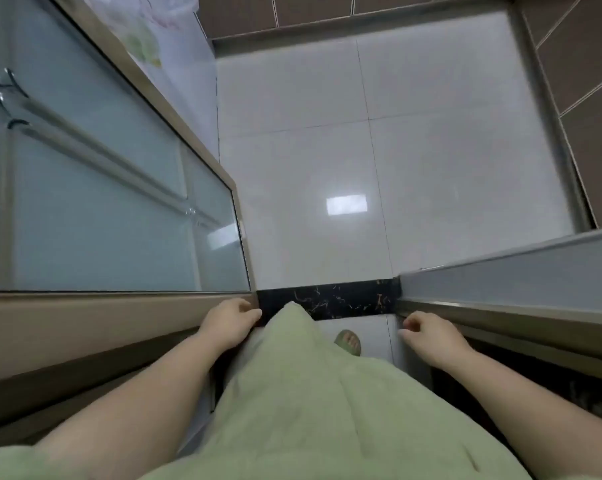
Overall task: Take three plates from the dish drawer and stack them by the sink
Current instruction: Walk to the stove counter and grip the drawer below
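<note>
Glass door (112,188) beside left hand (228,322)

No readable text, labels, brands or numbers anywhere. The plastic bin (161,32) at top left has a pink-green print, maybe floral, too blurred to show any lettering.
</note>
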